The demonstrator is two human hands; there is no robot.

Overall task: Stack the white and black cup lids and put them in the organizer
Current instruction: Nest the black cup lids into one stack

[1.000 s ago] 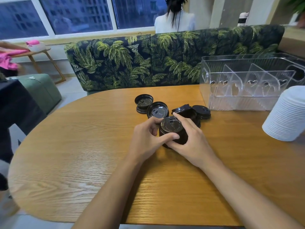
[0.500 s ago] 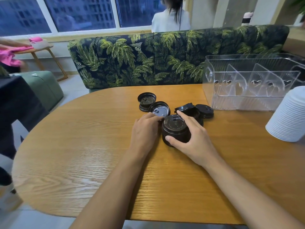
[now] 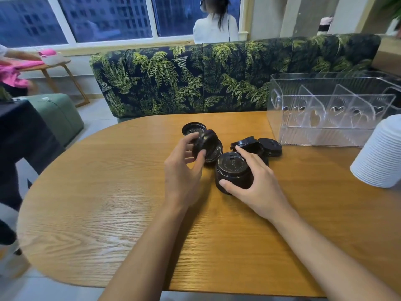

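Observation:
A stack of black cup lids (image 3: 233, 170) stands on the wooden table (image 3: 108, 203), and my right hand (image 3: 256, 183) grips it from the right side. My left hand (image 3: 184, 170) holds a single black lid (image 3: 205, 142) tilted on edge, just above another lid lying upside down (image 3: 214, 152). More loose black lids lie behind: one at the far left (image 3: 193, 128) and two at the right (image 3: 269, 146). A tall stack of white lids (image 3: 382, 153) lies on its side at the right edge. The clear organizer (image 3: 334, 109) with dividers stands at the back right, with nothing in it.
A leaf-patterned sofa (image 3: 217, 79) runs along the table's far side, with a person in white (image 3: 216, 25) behind it. A green ottoman (image 3: 56, 116) and a small side table (image 3: 58, 70) stand at the left. The table's near half is bare wood.
My left hand has left the black stack, reached to the loose lids and lifted one up on edge. My right hand stays on the stack.

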